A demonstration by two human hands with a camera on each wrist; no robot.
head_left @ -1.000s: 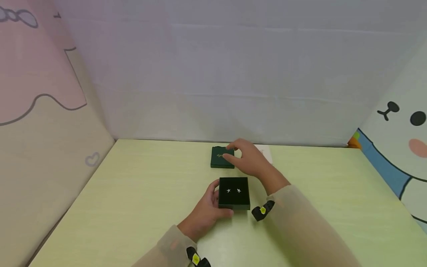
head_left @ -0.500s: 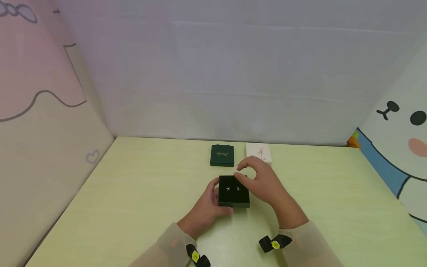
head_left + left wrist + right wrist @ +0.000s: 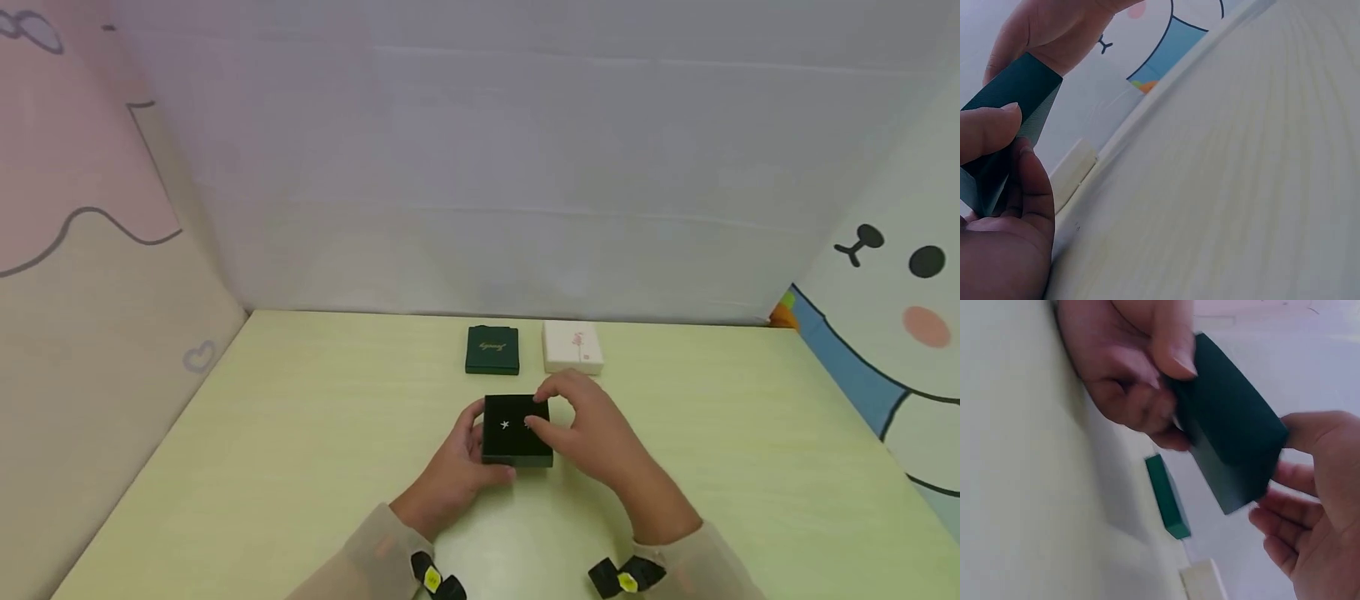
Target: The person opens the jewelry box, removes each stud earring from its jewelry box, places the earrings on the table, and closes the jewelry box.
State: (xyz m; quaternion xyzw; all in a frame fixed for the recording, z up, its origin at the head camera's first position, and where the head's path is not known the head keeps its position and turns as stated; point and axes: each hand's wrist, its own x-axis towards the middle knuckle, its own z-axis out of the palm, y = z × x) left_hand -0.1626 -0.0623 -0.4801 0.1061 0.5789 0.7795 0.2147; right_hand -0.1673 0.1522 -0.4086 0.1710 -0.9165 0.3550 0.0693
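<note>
A dark green jewelry box (image 3: 517,461) with a black insert (image 3: 506,446) is held above the table. Two small silver star-shaped earrings sit on the insert; the left earring (image 3: 505,425) shows fully, while the right thumb partly hides the other. My left hand (image 3: 461,475) grips the box from its left side, thumb on the near wall and fingers behind; the left wrist view shows this thumb (image 3: 997,128) on the green wall. Over the box's right part is my right hand (image 3: 588,429), its thumb and index finger apart near the right earring. Whether they touch it is unclear.
Behind the box lie a green lid (image 3: 492,350) with gold lettering and a white box (image 3: 572,346) with a pink print. The pale yellow-green table (image 3: 337,417) ends at a white back wall (image 3: 450,167). Printed panels stand at both sides.
My right hand has drawn back from beside the green lid to the held box's right part, uncovering the white box. The left hand keeps its grip on the jewelry box.
</note>
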